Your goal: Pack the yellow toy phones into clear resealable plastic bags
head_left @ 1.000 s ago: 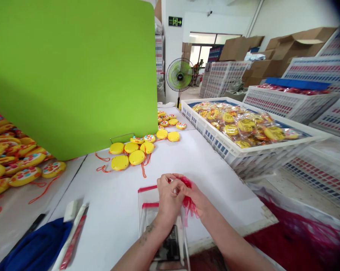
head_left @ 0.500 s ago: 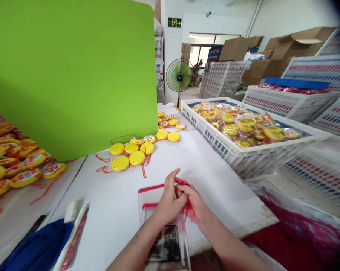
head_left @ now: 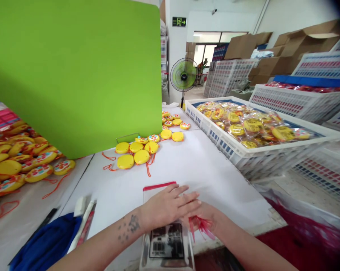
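Note:
My left hand (head_left: 170,205) lies flat with fingers stretched out on a stack of clear bags with red zip strips (head_left: 158,188) on the white table (head_left: 198,162). My right hand (head_left: 205,217) is just right of it, partly under the left fingers, closed around a bunch of red cord (head_left: 199,226). A barcode label (head_left: 166,246) shows on the stack near the table's front edge. Loose yellow round toys with orange cords (head_left: 136,152) lie further back on the table.
A green screen (head_left: 74,75) stands at the back left, with a heap of yellow toys (head_left: 20,165) beside it. A white crate of bagged toys (head_left: 251,128) sits on the right. Blue cloth (head_left: 45,244) and a white tool (head_left: 83,222) lie at the lower left. Crates, boxes and a fan stand behind.
My left hand has let go of the red cord and now lies spread on the bag stack. My right hand has drawn nearer to me with the cord. The view shifted slightly.

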`<state>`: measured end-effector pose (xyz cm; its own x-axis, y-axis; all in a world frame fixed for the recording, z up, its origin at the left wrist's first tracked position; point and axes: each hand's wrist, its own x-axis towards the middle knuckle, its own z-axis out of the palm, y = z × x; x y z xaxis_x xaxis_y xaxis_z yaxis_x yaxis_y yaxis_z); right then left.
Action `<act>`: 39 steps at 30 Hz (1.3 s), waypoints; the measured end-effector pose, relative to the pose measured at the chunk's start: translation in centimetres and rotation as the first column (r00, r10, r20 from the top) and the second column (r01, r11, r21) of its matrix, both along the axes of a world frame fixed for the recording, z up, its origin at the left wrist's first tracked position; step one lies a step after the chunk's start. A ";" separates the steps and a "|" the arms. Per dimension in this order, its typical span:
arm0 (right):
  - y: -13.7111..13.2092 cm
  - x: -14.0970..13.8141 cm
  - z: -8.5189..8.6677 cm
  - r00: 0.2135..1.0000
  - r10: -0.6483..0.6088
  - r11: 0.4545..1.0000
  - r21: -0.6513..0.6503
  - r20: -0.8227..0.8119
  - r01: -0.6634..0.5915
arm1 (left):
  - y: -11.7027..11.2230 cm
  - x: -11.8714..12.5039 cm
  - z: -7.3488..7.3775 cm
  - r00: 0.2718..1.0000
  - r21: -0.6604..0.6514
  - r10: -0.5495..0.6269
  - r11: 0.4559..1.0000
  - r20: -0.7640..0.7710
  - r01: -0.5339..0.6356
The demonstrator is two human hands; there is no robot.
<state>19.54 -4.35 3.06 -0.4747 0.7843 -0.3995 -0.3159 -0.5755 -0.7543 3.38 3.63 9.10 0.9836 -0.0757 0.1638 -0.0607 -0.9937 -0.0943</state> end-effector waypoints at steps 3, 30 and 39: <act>0.1 0.0 0.3 0.998 0.069 0.997 -0.018 0.001 -0.069 | -0.5 0.3 -0.2 0.999 0.080 0.014 0.997 -0.037 -0.011; 4.1 -0.3 4.9 0.713 -0.655 0.686 0.200 -0.251 0.700 | -4.4 3.4 -4.4 0.872 -0.710 0.243 -0.687 -0.425 -0.155; -1.1 10.4 4.8 0.394 -0.912 0.336 0.342 -0.113 0.877 | -4.2 -0.1 -5.1 0.795 -0.914 0.494 -0.366 -0.351 -0.176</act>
